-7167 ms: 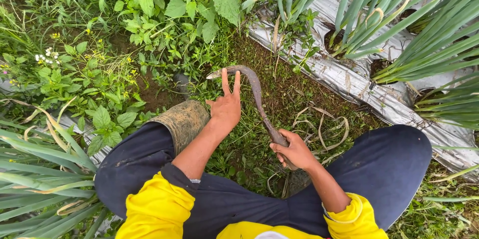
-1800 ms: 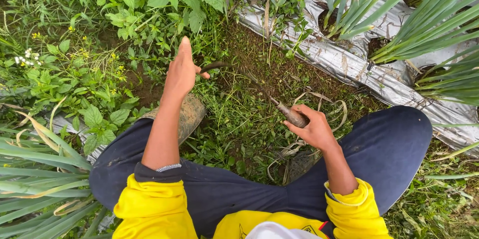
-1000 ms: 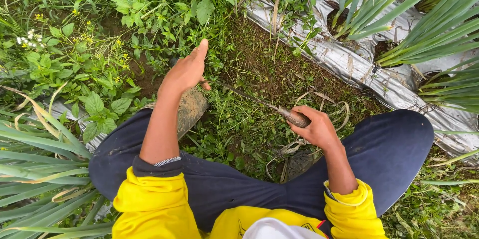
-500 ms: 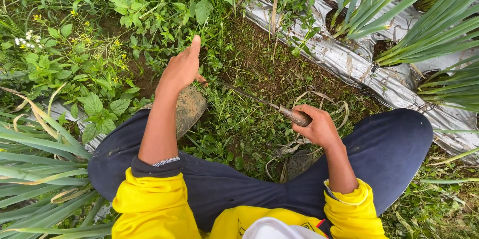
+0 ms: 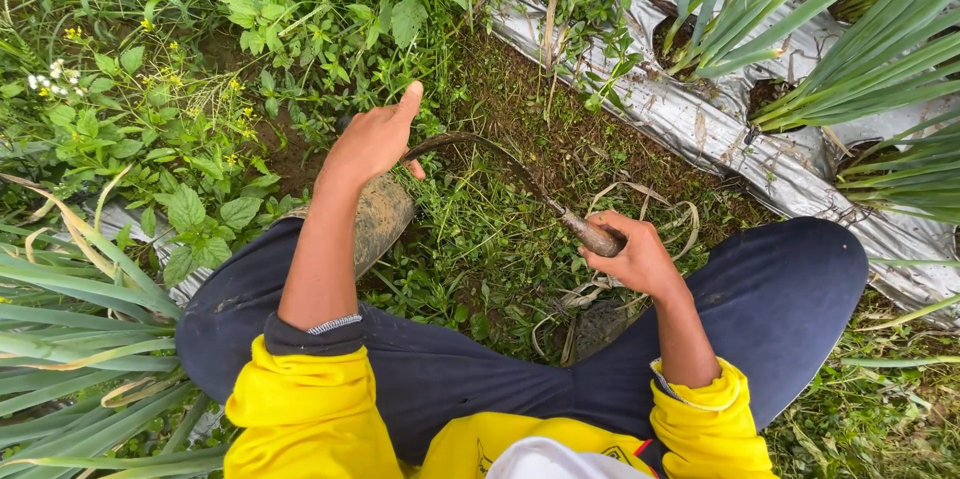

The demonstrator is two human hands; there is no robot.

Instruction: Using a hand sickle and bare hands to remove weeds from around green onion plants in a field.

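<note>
Weedy ground; sickle point(image 5: 500, 164) spans both hands, seemingly.

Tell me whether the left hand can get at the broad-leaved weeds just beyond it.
Probably yes: the left hand is bare and raised right beside the broad-leaved weeds, with nothing between them. The sickle curves off to its right, held by the right hand.

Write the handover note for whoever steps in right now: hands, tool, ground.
Right hand: shut on the handle of the sickle, curved blade arcing left to the other hand.
Left hand: open, fingers by the blade tip, at the edge of the leafy weeds.
Ground: low grass patch between the knees; silver mulch sheet with green onion plants at right.
Done: a strip of dark soil beside the mulch sheet looks bare.
Left: weeds stand thick at left.
</note>
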